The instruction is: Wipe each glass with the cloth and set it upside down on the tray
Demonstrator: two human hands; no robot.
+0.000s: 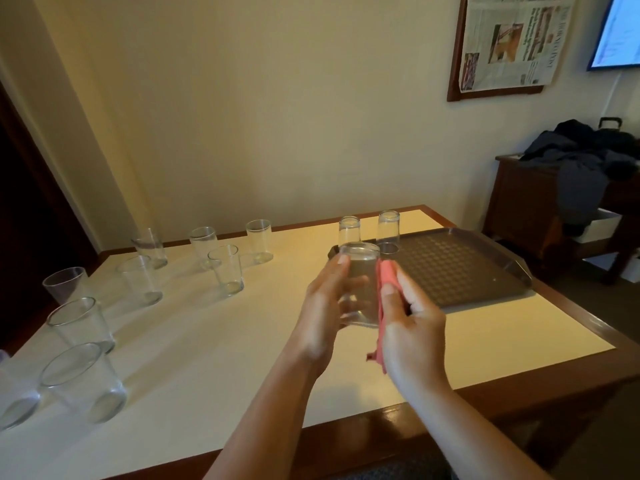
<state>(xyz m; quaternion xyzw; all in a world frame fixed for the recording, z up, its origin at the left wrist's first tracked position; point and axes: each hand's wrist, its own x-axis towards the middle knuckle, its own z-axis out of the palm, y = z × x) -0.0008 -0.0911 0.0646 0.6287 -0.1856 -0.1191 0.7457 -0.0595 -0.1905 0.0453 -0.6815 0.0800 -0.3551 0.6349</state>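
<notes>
Midair, above the bench (214,341), left hand (323,306) gripped a clear glass (360,289), fingers curled round its side. Right hand (412,327) pinched a pink cloth (386,277) against the glass's right side. Brown tray (460,271) lay just beyond, right, with two glasses (349,230) upturned at its far left corner. Upright glasses (227,270) stood scattered over the bench's left.
</notes>
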